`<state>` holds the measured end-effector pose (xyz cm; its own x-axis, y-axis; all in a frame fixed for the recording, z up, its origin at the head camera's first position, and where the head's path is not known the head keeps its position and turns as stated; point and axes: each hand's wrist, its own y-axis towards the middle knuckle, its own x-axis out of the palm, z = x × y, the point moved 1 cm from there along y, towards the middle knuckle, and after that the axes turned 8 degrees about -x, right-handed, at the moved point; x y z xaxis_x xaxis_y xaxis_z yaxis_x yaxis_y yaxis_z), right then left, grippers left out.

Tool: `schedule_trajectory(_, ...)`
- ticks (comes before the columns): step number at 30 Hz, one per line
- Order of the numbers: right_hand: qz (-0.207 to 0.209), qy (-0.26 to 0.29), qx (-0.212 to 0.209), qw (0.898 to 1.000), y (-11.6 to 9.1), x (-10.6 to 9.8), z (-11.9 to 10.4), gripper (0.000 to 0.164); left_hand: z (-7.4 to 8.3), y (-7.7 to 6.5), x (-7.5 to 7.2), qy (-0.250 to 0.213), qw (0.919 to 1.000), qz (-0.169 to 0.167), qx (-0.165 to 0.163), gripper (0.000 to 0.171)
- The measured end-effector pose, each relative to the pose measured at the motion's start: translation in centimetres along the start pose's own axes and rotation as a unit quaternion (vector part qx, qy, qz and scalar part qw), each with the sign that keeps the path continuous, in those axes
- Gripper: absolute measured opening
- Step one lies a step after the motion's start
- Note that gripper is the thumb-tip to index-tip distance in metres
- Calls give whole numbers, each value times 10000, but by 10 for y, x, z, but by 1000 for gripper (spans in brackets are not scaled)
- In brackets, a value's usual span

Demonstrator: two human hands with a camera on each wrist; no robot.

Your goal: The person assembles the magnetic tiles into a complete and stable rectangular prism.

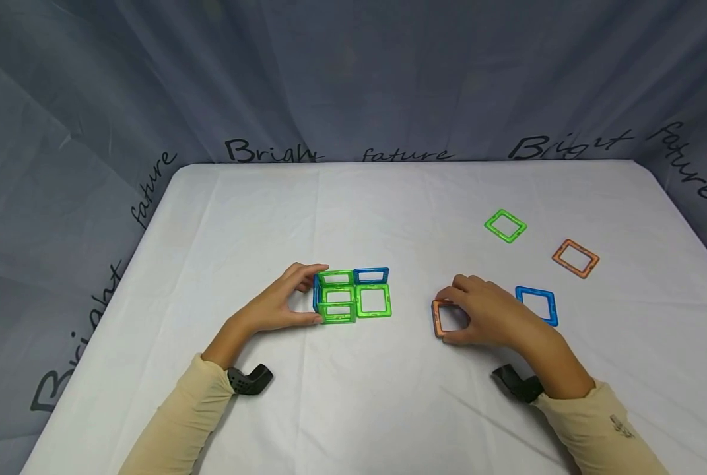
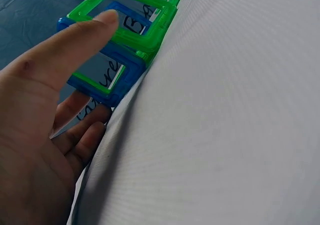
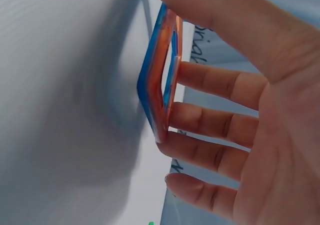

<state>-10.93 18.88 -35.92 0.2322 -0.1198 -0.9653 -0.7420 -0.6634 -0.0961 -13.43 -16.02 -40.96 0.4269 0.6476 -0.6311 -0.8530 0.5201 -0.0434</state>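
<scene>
My left hand (image 1: 282,300) holds the left end of a small structure of green and blue magnetic tiles (image 1: 338,316), thumb at the near side and a finger at the far side. The structure has upright walls at its left. A flat green tile (image 1: 387,300) joins its right side, with a blue tile (image 1: 371,269) standing behind that one. In the left wrist view the thumb lies over the green wall (image 2: 150,40). My right hand (image 1: 490,313) pinches an orange square tile (image 1: 436,320) by opposite edges, close over the table. A blue tile (image 3: 145,80) lies flush against it in the right wrist view.
Lying on the white tablecloth (image 1: 353,409) at the right are a blue tile (image 1: 554,309), an orange tile (image 1: 591,267) and a green tile (image 1: 522,229). A grey curtain with black lettering (image 1: 353,79) hangs behind the table. Each wrist wears a black device (image 1: 251,381).
</scene>
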Motion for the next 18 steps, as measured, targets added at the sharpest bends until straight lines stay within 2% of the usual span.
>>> schedule_trajectory(11, 759, 69, -523, 9957, 35, -20, -28, 52, -2, 0, 2, 85, 9999, 38, 96, 75)
schedule_trajectory(14, 1210, -210, -811, 9891, 50, -24, -41, 52, -2, 1, 2, 80, 9999, 24, 86, 76)
schedule_trajectory(18, 1827, -860, -1147, 9727, 74, -23, -61, 51, -3, 1, 2, 97, 9998, 46, 136, 76)
